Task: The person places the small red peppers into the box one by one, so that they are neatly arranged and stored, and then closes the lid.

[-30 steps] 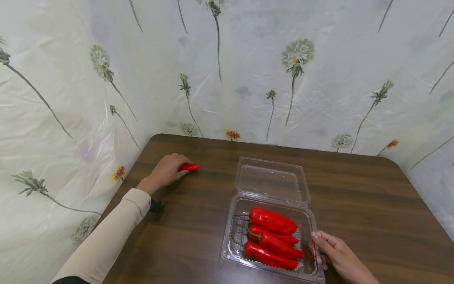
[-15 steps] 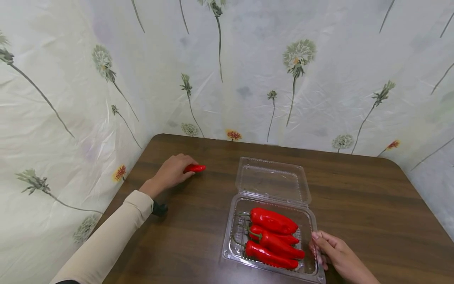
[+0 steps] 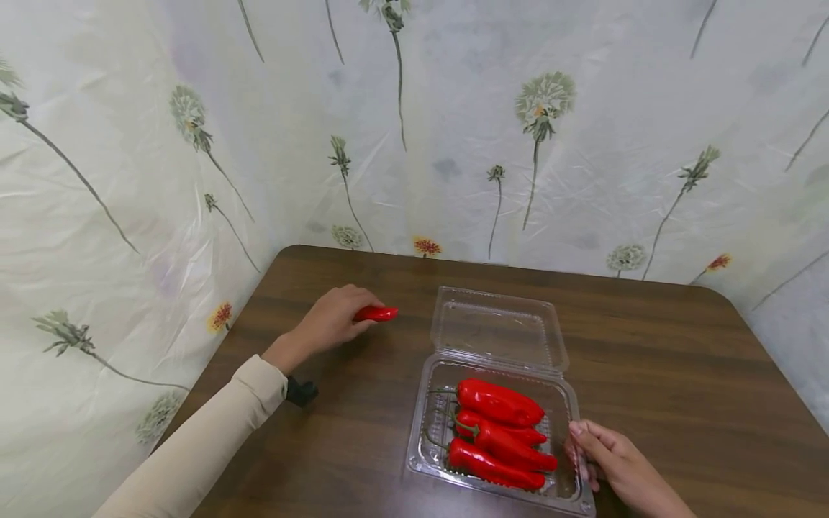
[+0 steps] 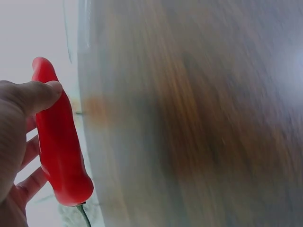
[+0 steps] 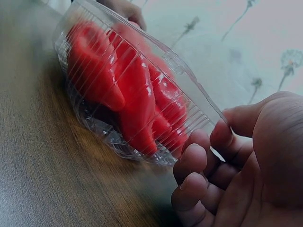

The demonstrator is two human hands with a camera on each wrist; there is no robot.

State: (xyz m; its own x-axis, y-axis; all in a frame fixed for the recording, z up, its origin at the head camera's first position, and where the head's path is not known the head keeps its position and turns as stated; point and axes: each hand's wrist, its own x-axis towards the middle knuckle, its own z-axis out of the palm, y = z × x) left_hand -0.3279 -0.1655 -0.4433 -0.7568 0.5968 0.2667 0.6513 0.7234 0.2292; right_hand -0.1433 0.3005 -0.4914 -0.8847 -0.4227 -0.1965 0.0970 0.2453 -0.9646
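Observation:
My left hand [image 3: 337, 318] holds a red pepper [image 4: 60, 142] between thumb and fingers, over the left part of the table. In the left wrist view its green stem [image 4: 84, 215] points down past the fingers. My right hand [image 3: 612, 460] pinches the right rim of a clear plastic clamshell container [image 3: 414, 432]. Several red peppers [image 3: 499, 403] lie side by side in its base, most with stems to the left. The hinged lid [image 3: 499, 327] lies folded back behind the base. Through the container's ribbed wall [image 5: 189, 118], the right wrist view shows the peppers close up.
The brown wooden table [image 3: 660, 360] has rounded back corners. Behind it and along the left hangs a pale sheet [image 3: 440, 144] printed with dandelions. A small black object [image 3: 301, 392] sits at the left wrist, beside the beige sleeve [image 3: 214, 432].
My left hand has moved to the right with the red pepper, closer to the container. The right hand and the container have stayed in place.

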